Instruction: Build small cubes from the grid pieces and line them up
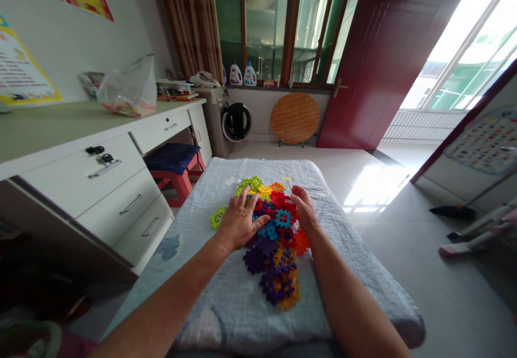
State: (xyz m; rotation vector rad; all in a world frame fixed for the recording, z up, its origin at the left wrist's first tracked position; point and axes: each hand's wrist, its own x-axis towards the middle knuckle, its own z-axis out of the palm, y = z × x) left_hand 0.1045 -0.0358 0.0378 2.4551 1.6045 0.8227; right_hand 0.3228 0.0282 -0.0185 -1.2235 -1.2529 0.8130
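Grip spread on both, left hand [239, 222] and right hand [304, 210] rest on colourful plastic pieces [278, 261].

Left hand [239, 222] hides pieces [278, 282] beneath; poster [16, 72] cropped at edge.

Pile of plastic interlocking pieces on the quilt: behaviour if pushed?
Likely scatters rather than moves as one: the pile looks like loose, separate toothed pieces. Being flat, they probably slide, not roll, though the soft quilt may drag on them. Thin plastic suggests light, stiff.
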